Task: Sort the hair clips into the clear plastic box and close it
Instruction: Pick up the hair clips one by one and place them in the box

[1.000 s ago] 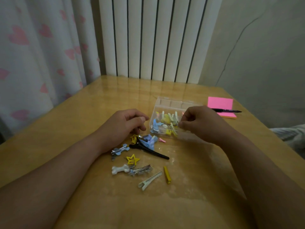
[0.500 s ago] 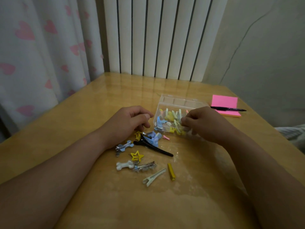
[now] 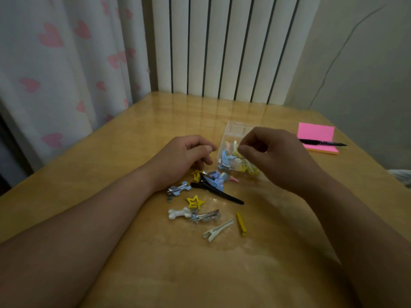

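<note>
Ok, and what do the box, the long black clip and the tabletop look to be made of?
Box: clear rigid plastic, glossy; the clips inside show through its walls. Long black clip: probably plastic, smooth with a dull sheen, though coated metal is possible. Tabletop: light wood or veneer under a glossy coat; it mirrors the radiator and its stripes.

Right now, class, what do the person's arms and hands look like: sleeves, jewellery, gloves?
The left arm and right arm are bare to the frame's edge, no sleeve showing. The left hand and right hand wear no gloves, rings, watch or bracelet that I can see.
</note>
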The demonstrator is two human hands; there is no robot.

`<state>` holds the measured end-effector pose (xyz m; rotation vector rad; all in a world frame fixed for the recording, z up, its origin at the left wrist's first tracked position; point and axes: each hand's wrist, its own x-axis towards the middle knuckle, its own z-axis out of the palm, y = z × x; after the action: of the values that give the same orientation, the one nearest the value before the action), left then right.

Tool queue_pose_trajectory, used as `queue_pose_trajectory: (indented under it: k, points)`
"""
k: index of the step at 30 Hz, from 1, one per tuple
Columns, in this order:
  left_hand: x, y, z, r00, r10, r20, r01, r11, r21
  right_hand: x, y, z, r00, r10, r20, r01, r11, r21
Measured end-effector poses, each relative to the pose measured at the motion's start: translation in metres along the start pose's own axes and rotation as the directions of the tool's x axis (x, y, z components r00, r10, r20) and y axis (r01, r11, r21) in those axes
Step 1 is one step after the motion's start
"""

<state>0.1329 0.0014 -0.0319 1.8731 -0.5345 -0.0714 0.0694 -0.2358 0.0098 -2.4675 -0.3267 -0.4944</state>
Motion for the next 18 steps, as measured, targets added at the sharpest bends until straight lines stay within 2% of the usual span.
queue_pose_trajectory:
  k: [3, 6, 10, 13, 18]
  points:
    - [0.001, 0.0, -0.001, 1.0, 0.0, 0.002, 0.0, 1.0, -0.028, -0.007, -0.018, 0.01, 0.981, -0.135, 0.141, 0.134, 0.991, 0.015]
    - [0.001, -0.002, -0.001, 1.0, 0.01, 0.003, -0.01, 0.999, -0.042, -0.012, -0.033, 0.022, 0.927, -0.245, 0.284, 0.252, 0.968, 0.013]
    - [0.001, -0.001, -0.001, 1.0, 0.007, 0.011, -0.007, 0.999, -0.041, -0.017, -0.042, 0.036, 0.848, -0.305, 0.434, 0.362, 0.931, -0.053]
    - [0.001, 0.0, -0.001, 1.0, 0.006, 0.006, -0.005, 0.999, -0.034, -0.017, -0.041, 0.039, 0.83, -0.281, 0.482, 0.364, 0.927, -0.086]
    - [0.0, 0.0, -0.001, 1.0, -0.002, 0.01, 0.002, 0.999, -0.041, -0.017, -0.038, 0.041, 0.855, -0.248, 0.455, 0.292, 0.956, -0.029]
